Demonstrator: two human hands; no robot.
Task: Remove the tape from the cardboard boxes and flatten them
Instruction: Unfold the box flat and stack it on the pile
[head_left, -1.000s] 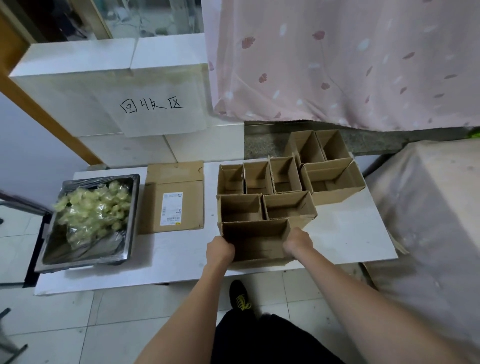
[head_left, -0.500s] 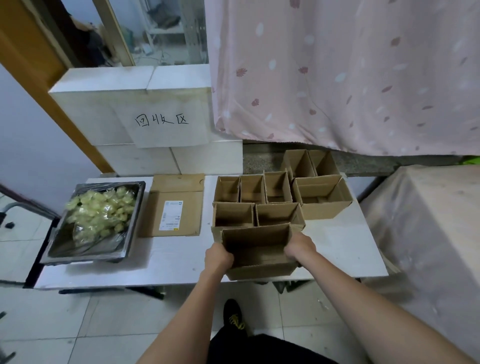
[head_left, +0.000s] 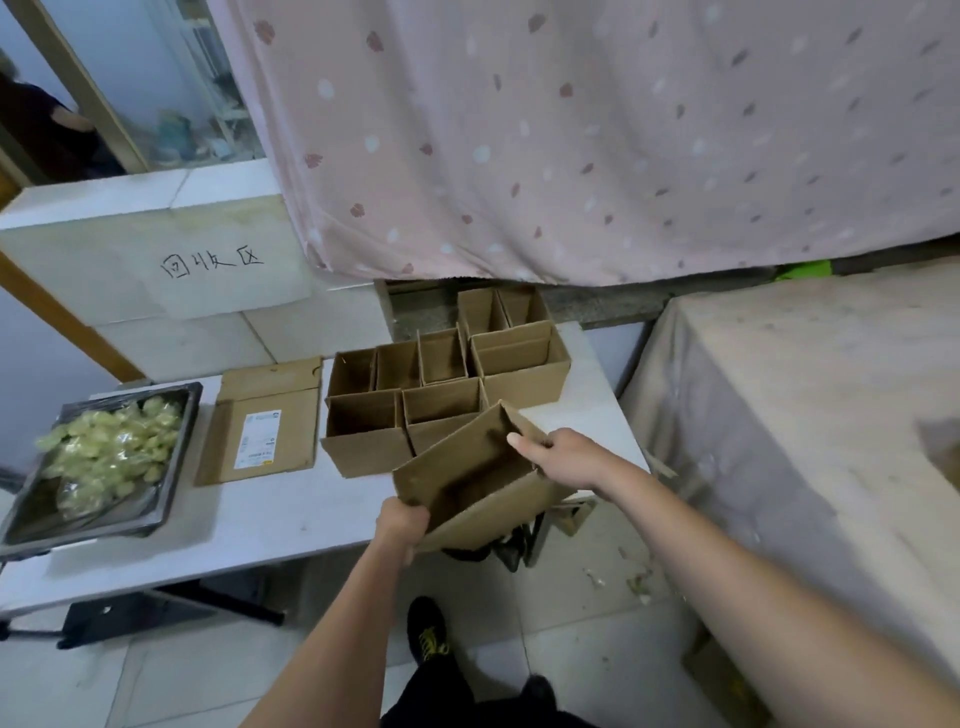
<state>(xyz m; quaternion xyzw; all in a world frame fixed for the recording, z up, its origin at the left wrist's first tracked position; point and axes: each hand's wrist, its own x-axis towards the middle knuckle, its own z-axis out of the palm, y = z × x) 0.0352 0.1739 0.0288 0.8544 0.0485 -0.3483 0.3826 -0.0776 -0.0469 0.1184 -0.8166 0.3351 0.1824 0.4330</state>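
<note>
Here the box (head_left: 467, 478) sits low in the middle of the frame, tilted and lifted off the table (head_left: 270, 519) edge, probably to reach its taped seams. The left hand (head_left: 402, 522) clamps its near lower corner; the right hand (head_left: 563, 457) grips the far upper rim, thumb inside. It is plain brown cardboard, open-topped and empty; no tape is visible from here. More boxes (head_left: 441, 384) stand just behind.
</note>
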